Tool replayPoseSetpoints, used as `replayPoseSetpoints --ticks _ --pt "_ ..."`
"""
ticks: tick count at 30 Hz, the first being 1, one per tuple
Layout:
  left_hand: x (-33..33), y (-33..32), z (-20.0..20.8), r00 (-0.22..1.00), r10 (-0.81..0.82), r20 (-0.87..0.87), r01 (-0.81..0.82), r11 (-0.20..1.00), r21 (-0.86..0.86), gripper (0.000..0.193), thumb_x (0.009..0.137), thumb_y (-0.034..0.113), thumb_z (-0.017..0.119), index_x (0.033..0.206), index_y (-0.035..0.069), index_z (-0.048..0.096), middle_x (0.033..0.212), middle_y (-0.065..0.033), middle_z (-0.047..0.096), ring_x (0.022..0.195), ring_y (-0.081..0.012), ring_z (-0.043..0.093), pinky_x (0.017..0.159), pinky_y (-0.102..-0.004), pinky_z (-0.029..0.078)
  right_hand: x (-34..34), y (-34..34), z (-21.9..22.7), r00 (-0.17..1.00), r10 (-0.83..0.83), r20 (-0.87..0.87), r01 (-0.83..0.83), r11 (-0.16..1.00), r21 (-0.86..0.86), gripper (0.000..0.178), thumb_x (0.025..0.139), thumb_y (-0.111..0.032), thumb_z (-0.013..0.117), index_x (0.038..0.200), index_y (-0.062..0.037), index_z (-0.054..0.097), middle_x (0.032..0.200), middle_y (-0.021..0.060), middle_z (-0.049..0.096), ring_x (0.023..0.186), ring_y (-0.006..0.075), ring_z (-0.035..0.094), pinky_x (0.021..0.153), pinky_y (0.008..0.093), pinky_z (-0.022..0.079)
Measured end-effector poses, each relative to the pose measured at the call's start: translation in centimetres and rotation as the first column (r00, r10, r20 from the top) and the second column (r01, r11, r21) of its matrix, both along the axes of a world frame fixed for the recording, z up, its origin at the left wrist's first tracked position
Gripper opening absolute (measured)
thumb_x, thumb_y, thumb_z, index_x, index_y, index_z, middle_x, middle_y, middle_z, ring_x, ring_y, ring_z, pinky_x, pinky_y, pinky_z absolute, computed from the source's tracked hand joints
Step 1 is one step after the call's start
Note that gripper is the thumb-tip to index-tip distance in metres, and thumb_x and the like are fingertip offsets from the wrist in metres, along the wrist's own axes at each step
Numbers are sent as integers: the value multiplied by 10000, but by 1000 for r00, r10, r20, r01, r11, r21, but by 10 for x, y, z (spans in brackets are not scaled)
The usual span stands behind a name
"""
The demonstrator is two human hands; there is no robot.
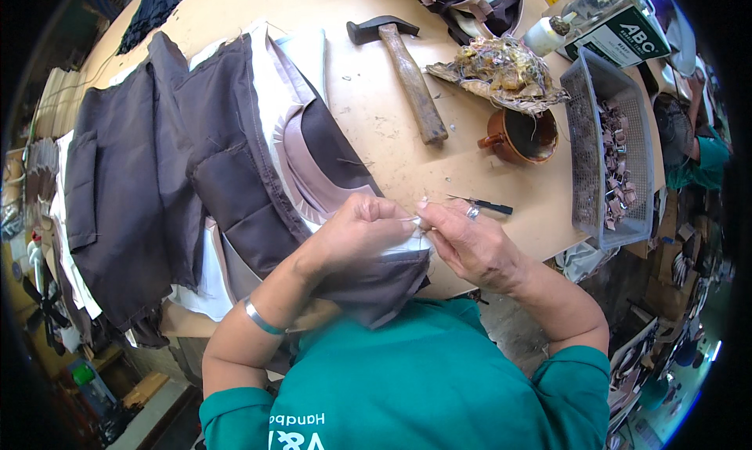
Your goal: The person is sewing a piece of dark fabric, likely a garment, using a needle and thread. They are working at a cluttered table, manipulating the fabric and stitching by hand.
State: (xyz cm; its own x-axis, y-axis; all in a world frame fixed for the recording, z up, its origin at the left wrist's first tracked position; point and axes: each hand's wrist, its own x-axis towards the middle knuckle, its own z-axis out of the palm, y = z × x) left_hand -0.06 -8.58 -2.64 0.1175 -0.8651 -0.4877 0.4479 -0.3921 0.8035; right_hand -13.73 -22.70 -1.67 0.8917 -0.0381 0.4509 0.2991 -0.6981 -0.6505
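Observation:
Both hands meet at the edge of a sewn fabric piece, dark brown cloth with white backing and a curved mauve strip, which hangs over the table's near edge. My left hand is closed, thumb and fingers pinching the piece's pale upper corner. Close against it, my right hand pinches with thumb and forefinger at the same corner; whatever small thing lies between those fingertips is too small to make out. A thin tool with a black handle lies on the table just beyond my right hand.
More dark brown sewn pieces are spread at the left. A hammer lies beyond my hands. At the right stand a brown mug, a glue-crusted heap, and a grey plastic basket of small strap pieces. Another person's green sleeve shows far right.

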Motion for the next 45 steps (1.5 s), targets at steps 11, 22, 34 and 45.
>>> replayPoseSetpoints --ticks 11,22,34,45 --pt "3 5 5 998 -70 -3 70 996 -52 187 830 162 580 790 -16 624 657 50 530 586 -12 438 497 -183 351 5 -2 3 993 119 -26 -117 992 44 450 668 65 548 1107 -19 504 735 89 563 671 232 563 589 319 471" --pt "-3 7 24 993 -67 95 68 998 -1 180 839 116 591 931 -35 627 749 18 601 650 -9 493 569 -156 380 -20 -23 23 850 -46 -526 274 889 366 418 736 62 533 1131 -73 501 755 95 601 654 185 588 633 275 459" --pt "-9 -1 32 899 -138 416 128 990 54 218 783 149 612 891 -39 639 689 -54 593 640 -53 505 577 -232 415 -25 0 21 993 -92 68 92 996 7 475 648 91 613 1106 13 514 882 127 596 750 252 594 642 318 480" --pt "-5 -2 20 990 -132 41 132 991 4 172 834 123 593 882 -41 615 724 18 573 622 -20 490 544 -155 388 -15 3 19 985 101 143 -17 869 -495 380 697 -106 582 1066 -29 535 834 58 561 639 140 537 601 247 475"
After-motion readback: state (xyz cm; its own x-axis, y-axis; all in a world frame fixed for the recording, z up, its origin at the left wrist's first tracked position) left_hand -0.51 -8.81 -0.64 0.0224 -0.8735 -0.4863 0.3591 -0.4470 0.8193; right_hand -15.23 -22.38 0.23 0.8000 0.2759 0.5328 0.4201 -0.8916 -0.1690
